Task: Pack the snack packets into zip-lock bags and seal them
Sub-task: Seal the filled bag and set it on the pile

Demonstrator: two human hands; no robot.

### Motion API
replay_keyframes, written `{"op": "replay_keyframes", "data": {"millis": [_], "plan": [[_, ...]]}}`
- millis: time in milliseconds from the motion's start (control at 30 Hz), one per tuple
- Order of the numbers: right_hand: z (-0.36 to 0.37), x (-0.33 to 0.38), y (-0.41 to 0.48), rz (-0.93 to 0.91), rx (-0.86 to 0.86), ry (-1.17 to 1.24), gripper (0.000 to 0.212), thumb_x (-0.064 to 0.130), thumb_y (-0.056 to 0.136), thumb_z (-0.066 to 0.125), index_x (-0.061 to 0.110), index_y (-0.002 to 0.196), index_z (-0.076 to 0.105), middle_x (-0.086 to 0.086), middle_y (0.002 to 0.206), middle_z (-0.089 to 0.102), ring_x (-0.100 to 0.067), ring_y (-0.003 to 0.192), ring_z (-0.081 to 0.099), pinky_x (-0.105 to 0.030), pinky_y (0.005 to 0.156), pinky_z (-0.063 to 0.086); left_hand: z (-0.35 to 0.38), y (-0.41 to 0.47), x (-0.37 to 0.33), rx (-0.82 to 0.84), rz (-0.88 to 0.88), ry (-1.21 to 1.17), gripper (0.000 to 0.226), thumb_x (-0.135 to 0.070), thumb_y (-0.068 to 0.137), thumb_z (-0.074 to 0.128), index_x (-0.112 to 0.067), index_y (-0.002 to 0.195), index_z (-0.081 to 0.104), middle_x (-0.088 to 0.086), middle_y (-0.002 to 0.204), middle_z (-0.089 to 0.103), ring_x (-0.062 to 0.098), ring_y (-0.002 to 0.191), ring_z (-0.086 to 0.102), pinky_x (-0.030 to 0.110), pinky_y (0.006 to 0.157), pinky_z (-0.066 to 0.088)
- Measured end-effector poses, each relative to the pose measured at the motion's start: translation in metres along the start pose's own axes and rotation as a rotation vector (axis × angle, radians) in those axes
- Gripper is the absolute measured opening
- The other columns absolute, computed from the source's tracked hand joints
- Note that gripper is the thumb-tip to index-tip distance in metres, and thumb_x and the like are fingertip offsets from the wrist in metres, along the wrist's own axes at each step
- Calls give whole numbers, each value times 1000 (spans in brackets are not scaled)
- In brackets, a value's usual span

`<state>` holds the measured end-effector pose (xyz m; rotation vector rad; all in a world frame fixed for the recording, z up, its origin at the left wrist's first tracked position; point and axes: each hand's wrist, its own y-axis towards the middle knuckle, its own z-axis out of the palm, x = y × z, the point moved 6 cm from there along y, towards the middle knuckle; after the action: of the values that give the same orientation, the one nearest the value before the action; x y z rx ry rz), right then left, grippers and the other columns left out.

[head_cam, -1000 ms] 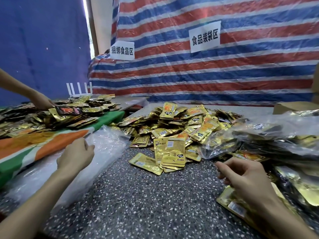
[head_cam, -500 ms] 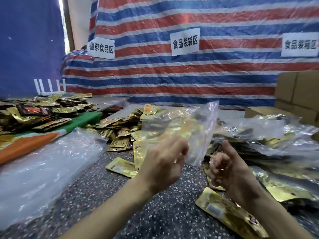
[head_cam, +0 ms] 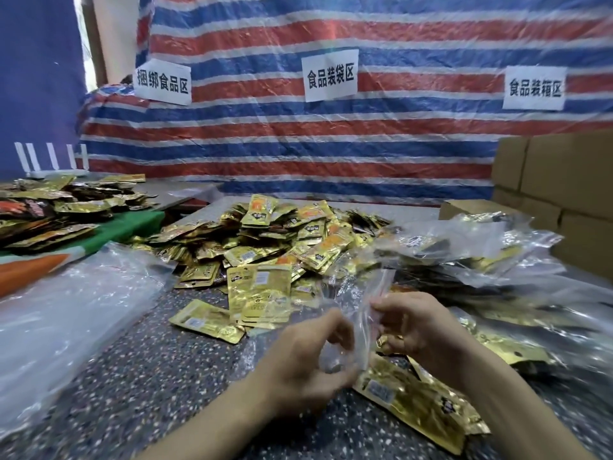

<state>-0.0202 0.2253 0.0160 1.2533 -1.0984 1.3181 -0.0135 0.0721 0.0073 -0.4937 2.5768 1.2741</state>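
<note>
A clear, empty zip-lock bag (head_cam: pixel 360 303) hangs between my hands above the speckled table (head_cam: pixel 139 376). My left hand (head_cam: pixel 308 363) grips its lower left part with curled fingers. My right hand (head_cam: pixel 414 323) pinches the bag's upper edge. A big heap of gold snack packets (head_cam: pixel 282 240) lies behind the bag. A small stack of gold packets (head_cam: pixel 260 293) sits just left of the bag. More gold packets (head_cam: pixel 418 403) lie under my right wrist.
A pile of empty clear bags (head_cam: pixel 66 310) covers the table's left side. Filled clear bags (head_cam: pixel 491 260) are heaped at the right, in front of cardboard boxes (head_cam: pixel 557 180). Another packet pile (head_cam: pixel 59 207) lies on a green and orange cloth at far left. A striped tarp hangs behind.
My left hand took a clear bag from the left pile and brought it to the middle. The bag has come down from its raised position, and both hands now hold it low.
</note>
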Motion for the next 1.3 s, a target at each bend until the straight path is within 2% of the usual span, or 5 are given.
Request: {"op": "replay_keyframes", "data": {"millis": [267,500,733,1100,1300], "plan": [[15,-4,-3,2,114,-141,19,29,72,81,13,67,71,-9,72,62,-17,66,53,-26,56,38,9,-5,19,9,-547,-783,72,-82,76,51,-11,84,63,21,79,61,26,70,59,36,71,51],[20,-7,-5,21,180,-154,26,33,75,81,11,71,69,-9,70,61,-15,59,54,-23,53,38,14,-2,20,15,-570,-784,27,-22,85,61,-27,59,65,-10,59,56,6,51,51,15,54,42],[-14,-1,1,28,-144,80,47,9,88,53,18,43,64,3,51,40,-12,44,43,-19,40,36,-38,-5,55,-476,-753,-970,31,-34,76,65,-16,50,62,-2,46,46,14,42,45,25,48,45],[-6,0,2,-28,-122,7,14,18,69,77,6,74,71,-8,66,57,-13,51,52,-20,41,37,-63,-38,123,-16,-1170,716,82,-80,85,39,-10,128,50,8,124,58,25,112,54,40,95,44],[0,1,1,-36,-42,7,17,25,64,81,10,69,74,-5,67,61,-12,53,53,-20,44,39,-53,-32,127,-24,-1212,607,64,-68,78,67,-13,110,57,4,110,64,23,103,59,39,95,46]]}}
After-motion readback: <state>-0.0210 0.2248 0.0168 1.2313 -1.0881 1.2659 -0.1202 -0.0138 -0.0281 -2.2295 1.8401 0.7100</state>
